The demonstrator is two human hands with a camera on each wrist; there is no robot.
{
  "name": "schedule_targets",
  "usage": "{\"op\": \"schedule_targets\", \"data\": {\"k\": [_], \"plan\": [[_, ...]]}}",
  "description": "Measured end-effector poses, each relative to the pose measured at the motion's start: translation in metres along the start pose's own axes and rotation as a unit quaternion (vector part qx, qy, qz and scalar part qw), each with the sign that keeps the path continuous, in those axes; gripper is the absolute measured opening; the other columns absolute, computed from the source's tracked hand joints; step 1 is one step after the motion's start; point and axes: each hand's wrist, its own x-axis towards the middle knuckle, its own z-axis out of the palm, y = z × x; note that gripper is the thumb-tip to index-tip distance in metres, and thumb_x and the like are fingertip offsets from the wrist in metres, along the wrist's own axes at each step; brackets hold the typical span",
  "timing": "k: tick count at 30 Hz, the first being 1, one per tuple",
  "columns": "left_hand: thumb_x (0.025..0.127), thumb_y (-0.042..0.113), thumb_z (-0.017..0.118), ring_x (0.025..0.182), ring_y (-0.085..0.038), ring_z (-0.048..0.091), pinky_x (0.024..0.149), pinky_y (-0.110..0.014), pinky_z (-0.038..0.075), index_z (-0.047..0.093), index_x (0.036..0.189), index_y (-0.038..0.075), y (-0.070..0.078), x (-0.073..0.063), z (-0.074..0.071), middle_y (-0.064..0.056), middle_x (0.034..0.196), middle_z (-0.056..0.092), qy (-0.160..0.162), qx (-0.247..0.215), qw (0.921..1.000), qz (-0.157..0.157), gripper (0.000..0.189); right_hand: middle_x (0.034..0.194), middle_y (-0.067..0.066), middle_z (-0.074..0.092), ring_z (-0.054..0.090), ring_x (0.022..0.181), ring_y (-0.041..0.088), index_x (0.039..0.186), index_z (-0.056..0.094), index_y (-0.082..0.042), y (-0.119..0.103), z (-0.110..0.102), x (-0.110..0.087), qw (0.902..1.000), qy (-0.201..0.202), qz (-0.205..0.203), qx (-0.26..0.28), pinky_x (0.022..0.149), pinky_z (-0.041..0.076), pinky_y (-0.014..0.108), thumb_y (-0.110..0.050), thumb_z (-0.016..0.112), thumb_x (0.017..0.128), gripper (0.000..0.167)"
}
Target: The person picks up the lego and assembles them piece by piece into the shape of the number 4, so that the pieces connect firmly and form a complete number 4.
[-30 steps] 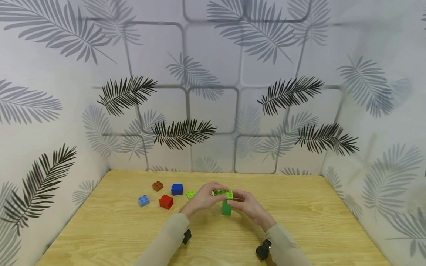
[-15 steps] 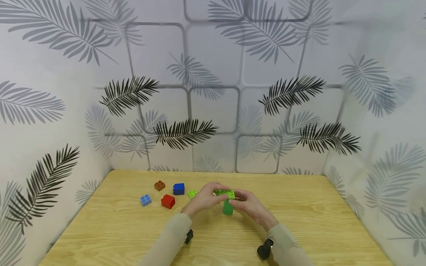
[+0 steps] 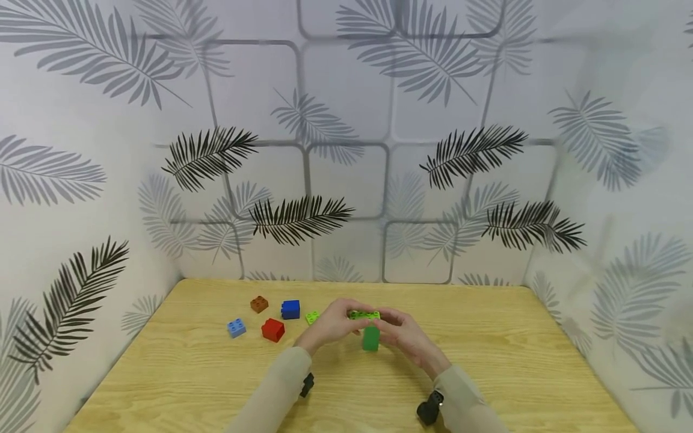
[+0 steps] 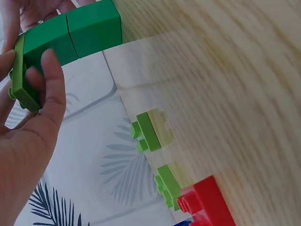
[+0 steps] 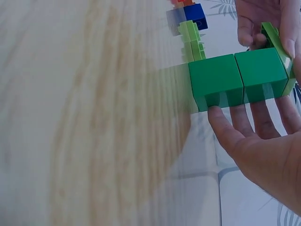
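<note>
Two green bricks (image 3: 370, 338) stand as an upright stack on the table, near the middle of the head view. A long lime-green brick (image 3: 364, 315) lies across the top and sticks out to the left. My left hand (image 3: 330, 323) grips its overhanging part between thumb and fingers. From the other side my right hand (image 3: 408, 337) holds the top of the stack. In the right wrist view, fingertips of that hand touch the side of the green bricks (image 5: 216, 80). The studs under the lime-green brick's far end are partly hidden by fingers.
Left of the hands lie loose bricks: a red one (image 3: 273, 329), a dark blue one (image 3: 290, 309), a brown one (image 3: 259, 304) and a light blue one (image 3: 236, 328). Small lime-green bricks (image 4: 148, 132) sit behind the left hand. A patterned wall backs the wooden table (image 3: 487, 349).
The right thumb has shifted across the front of the lime-green brick, and right fingers now show lower beside the stack. The left hand keeps its grip; the loose bricks stay put.
</note>
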Motion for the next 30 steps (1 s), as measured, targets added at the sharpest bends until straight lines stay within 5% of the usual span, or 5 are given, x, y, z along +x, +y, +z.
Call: {"op": "schedule_targets", "data": {"k": [4, 9, 15, 26, 30], "plan": [[0.097, 0.029, 0.063, 0.107, -0.03, 0.064, 0.088, -0.05, 0.054, 0.067, 0.128, 0.019, 0.003, 0.0, 0.001, -0.003, 0.132, 0.063, 0.01, 0.039, 0.9992, 0.009, 0.033, 0.131, 0.009, 0.057, 0.059, 0.115, 0.016, 0.142, 0.048, -0.001, -0.002, 0.001, -0.001, 0.9999, 0.013, 0.002, -0.01, 0.104, 0.047, 0.046, -0.031, 0.062, 0.097, 0.056], [0.098, 0.038, 0.06, 0.126, -0.021, 0.053, 0.1, -0.047, 0.047, 0.065, 0.131, 0.026, 0.004, 0.003, 0.005, 0.005, 0.132, 0.062, 0.02, 0.06, 0.9978, 0.021, 0.036, 0.12, 0.007, 0.058, 0.061, 0.108, 0.018, 0.136, 0.054, -0.002, -0.005, 0.002, 0.0, 0.9986, 0.048, -0.003, -0.024, 0.096, 0.052, 0.044, -0.032, 0.064, 0.096, 0.051], [0.098, 0.034, 0.061, 0.103, -0.017, 0.059, 0.077, -0.042, 0.057, 0.065, 0.129, 0.028, -0.002, 0.005, 0.009, 0.001, 0.136, 0.059, 0.014, 0.01, 0.9997, 0.018, 0.032, 0.114, 0.005, 0.058, 0.061, 0.102, 0.016, 0.133, 0.057, -0.003, -0.005, 0.004, 0.002, 0.9967, 0.078, 0.006, -0.022, 0.092, 0.055, 0.041, -0.031, 0.066, 0.095, 0.048], [0.094, 0.02, 0.068, 0.098, -0.016, 0.065, 0.078, -0.035, 0.058, 0.065, 0.127, 0.011, -0.018, 0.012, -0.009, -0.009, 0.128, 0.064, -0.015, -0.101, 0.9946, 0.018, 0.035, 0.119, 0.008, 0.057, 0.059, 0.106, 0.016, 0.137, 0.055, -0.005, -0.004, 0.005, 0.002, 0.9954, 0.083, -0.001, -0.047, 0.097, 0.052, 0.045, -0.031, 0.064, 0.096, 0.049], [0.095, 0.017, 0.065, 0.102, -0.022, 0.065, 0.082, -0.035, 0.057, 0.064, 0.128, 0.006, -0.021, 0.007, -0.021, -0.018, 0.13, 0.061, 0.001, -0.145, 0.9894, -0.014, 0.034, 0.117, 0.007, 0.058, 0.059, 0.104, 0.015, 0.137, 0.055, -0.006, -0.005, 0.005, 0.002, 0.9954, 0.083, -0.001, -0.049, 0.095, 0.052, 0.045, -0.029, 0.064, 0.096, 0.048]]}}
